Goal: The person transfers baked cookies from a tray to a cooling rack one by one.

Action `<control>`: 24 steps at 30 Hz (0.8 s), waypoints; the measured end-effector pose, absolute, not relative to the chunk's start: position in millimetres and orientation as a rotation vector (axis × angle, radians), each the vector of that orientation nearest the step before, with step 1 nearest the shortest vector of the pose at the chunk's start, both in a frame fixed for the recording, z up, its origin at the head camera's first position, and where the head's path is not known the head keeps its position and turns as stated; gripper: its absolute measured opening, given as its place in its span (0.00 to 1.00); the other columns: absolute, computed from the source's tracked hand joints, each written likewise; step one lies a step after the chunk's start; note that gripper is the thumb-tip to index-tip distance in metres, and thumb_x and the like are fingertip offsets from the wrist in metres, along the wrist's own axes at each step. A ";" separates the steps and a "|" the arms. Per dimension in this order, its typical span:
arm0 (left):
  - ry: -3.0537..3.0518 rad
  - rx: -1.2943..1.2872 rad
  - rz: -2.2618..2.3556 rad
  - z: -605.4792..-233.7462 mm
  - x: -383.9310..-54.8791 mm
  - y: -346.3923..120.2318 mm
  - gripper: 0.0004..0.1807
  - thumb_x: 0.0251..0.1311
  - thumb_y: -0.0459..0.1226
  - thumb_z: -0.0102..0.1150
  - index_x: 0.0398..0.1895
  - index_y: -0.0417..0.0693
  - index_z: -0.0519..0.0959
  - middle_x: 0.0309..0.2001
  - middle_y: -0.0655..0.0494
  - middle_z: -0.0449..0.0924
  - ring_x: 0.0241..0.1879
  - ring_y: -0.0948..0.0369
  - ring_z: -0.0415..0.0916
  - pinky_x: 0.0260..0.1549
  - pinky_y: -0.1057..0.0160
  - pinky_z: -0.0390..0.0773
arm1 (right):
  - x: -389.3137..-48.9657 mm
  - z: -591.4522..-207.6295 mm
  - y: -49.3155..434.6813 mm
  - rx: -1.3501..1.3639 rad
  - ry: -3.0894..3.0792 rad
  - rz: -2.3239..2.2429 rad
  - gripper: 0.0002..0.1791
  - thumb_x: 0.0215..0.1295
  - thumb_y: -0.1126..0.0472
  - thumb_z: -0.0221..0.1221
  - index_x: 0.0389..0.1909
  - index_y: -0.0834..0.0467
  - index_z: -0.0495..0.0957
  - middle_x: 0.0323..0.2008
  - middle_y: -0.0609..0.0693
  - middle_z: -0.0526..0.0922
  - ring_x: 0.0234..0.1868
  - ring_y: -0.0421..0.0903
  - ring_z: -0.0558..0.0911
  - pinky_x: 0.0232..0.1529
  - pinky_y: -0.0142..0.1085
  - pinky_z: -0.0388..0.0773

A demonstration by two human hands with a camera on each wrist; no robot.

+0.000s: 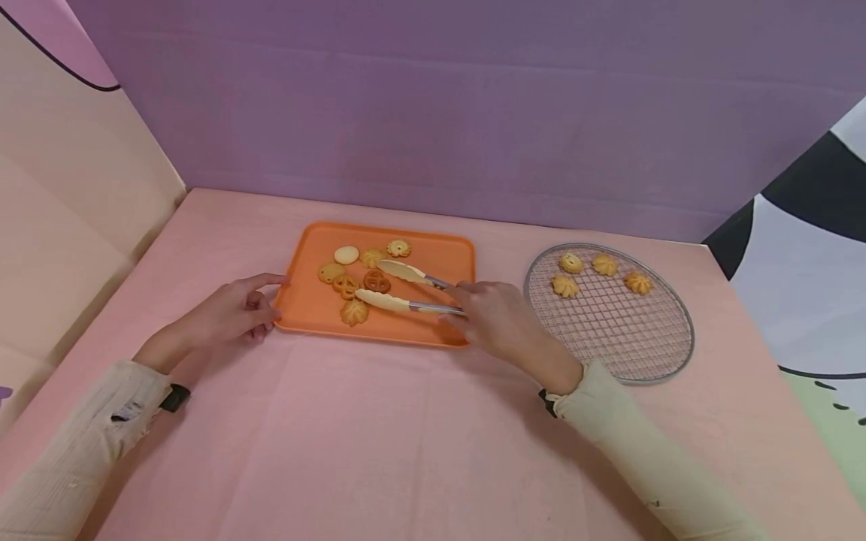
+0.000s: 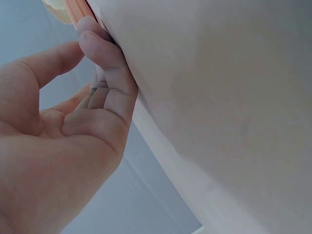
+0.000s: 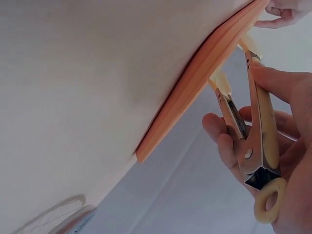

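My right hand (image 1: 497, 315) grips metal tongs (image 1: 440, 308) with cream tips, thumb on one arm and fingers on the other. The tongs' arms are spread apart over an orange tray (image 1: 426, 252), and in the head view a brown pretzel-shaped cookie (image 1: 376, 282) shows between the tips. Close to the lower tip are a flower-shaped cookie (image 1: 354, 312) and a lighter pretzel (image 1: 346, 285). My left hand (image 1: 233, 309) holds the tray's left edge near its front corner, index finger at the rim; in the left wrist view its bent fingertips (image 2: 100, 48) sit right at the edge.
Right of the tray lies a round wire rack (image 1: 609, 330) bearing several cookies (image 1: 604, 264) along its far side. More cookies (image 1: 346, 255) lie on the tray's left half. A purple wall (image 1: 473, 135) closes the back of the pink-covered table (image 1: 379, 436).
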State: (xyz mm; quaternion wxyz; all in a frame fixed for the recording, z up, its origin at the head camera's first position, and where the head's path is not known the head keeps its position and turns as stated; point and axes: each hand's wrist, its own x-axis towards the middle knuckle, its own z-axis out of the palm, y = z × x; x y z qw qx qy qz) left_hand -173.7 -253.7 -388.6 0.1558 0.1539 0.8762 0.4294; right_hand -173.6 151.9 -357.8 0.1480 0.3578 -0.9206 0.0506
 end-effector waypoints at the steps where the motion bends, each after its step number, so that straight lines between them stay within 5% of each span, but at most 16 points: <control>1: 2.511 0.440 1.227 -388.5 -173.6 -253.8 0.32 0.68 0.29 0.57 0.72 0.37 0.60 0.27 0.48 0.79 0.23 0.58 0.76 0.22 0.64 0.80 | -173.3 -358.3 151.3 1.037 -2.636 0.143 0.24 0.60 0.50 0.70 0.53 0.59 0.83 0.36 0.50 0.86 0.26 0.45 0.81 0.26 0.42 0.79; 19: 2.518 0.428 1.200 -388.3 -173.6 -253.4 0.32 0.67 0.30 0.58 0.73 0.38 0.60 0.27 0.49 0.79 0.23 0.57 0.77 0.23 0.63 0.81 | -169.4 -360.4 150.4 1.046 -2.531 0.105 0.17 0.59 0.55 0.71 0.45 0.60 0.86 0.27 0.47 0.82 0.19 0.42 0.73 0.20 0.38 0.73; 24: 2.520 0.426 1.209 -388.1 -173.2 -253.8 0.32 0.67 0.29 0.58 0.72 0.38 0.60 0.27 0.48 0.79 0.23 0.57 0.77 0.23 0.63 0.81 | -168.8 -357.8 151.2 1.042 -2.576 0.166 0.18 0.59 0.55 0.71 0.47 0.59 0.86 0.31 0.49 0.86 0.23 0.44 0.79 0.23 0.42 0.78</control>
